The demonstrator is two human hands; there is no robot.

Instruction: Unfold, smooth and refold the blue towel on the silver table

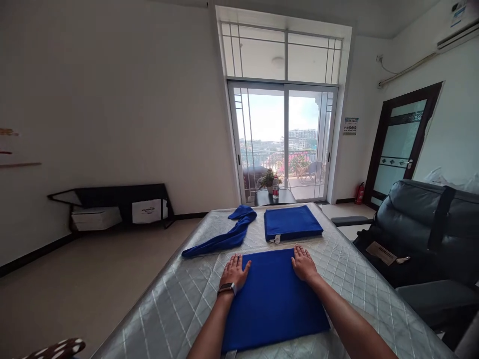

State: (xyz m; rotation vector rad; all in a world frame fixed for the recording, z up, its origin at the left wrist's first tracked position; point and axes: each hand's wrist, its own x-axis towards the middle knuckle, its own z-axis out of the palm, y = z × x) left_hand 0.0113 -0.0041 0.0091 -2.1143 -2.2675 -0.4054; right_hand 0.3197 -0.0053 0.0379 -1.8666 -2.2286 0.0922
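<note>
A blue folded cloth lies flat in front of me, its outline a neat rectangle. My left hand rests flat on its far left corner, fingers stretched out, a watch on the wrist. On the far right corner lies my right hand, also flat with the fingers extended. Beyond them sits a second blue folded cloth, thicker, with a white tag at its near edge. To its left a twisted strip of blue cloth lies loose, touched by neither hand.
All the cloths lie on a quilted, plastic-covered mattress. A dark armchair stands close on the right. Past the far edge is a small black table with a bottle and a plant. A low black rack stands by the left wall.
</note>
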